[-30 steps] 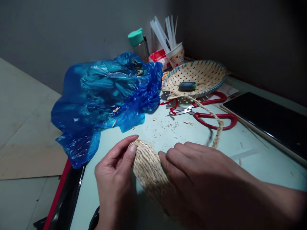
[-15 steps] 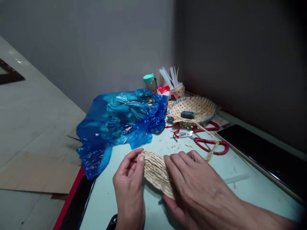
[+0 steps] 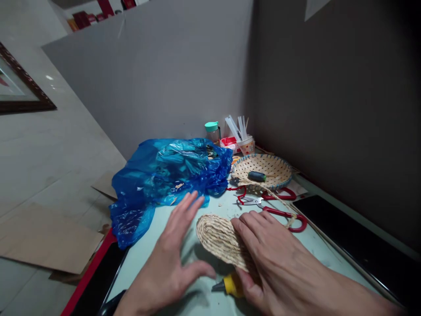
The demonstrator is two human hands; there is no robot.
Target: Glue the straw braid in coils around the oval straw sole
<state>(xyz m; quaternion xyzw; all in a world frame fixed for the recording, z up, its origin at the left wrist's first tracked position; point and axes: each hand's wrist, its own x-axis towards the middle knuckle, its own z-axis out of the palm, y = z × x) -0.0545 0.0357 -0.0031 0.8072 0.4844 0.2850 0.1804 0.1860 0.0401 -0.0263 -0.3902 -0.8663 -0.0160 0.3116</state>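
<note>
My right hand (image 3: 272,259) grips a flat oval mat of coiled straw braid (image 3: 219,236), fingers over its top and thumb beneath, holding it just above the pale table (image 3: 329,259). The loose braid tail (image 3: 263,189) runs from it back toward the woven basket tray (image 3: 279,169). My left hand (image 3: 171,259) hovers to the left of the mat with fingers stretched out and spread, holding nothing. A yellow glue gun nozzle (image 3: 229,285) lies on the table under the mat, near my right thumb.
A crumpled blue plastic bag (image 3: 164,175) fills the table's left side. Red-handled scissors (image 3: 279,206) lie before the basket tray, which holds a dark spool (image 3: 257,176). A cup of glue sticks (image 3: 245,142), a green-capped jar (image 3: 212,130) and a black tablet (image 3: 355,239) stand nearby.
My left hand has let go of the mat's left end and opened out to the left. The view has tilted up and back. The yellow nozzle now shows beneath the mat.
</note>
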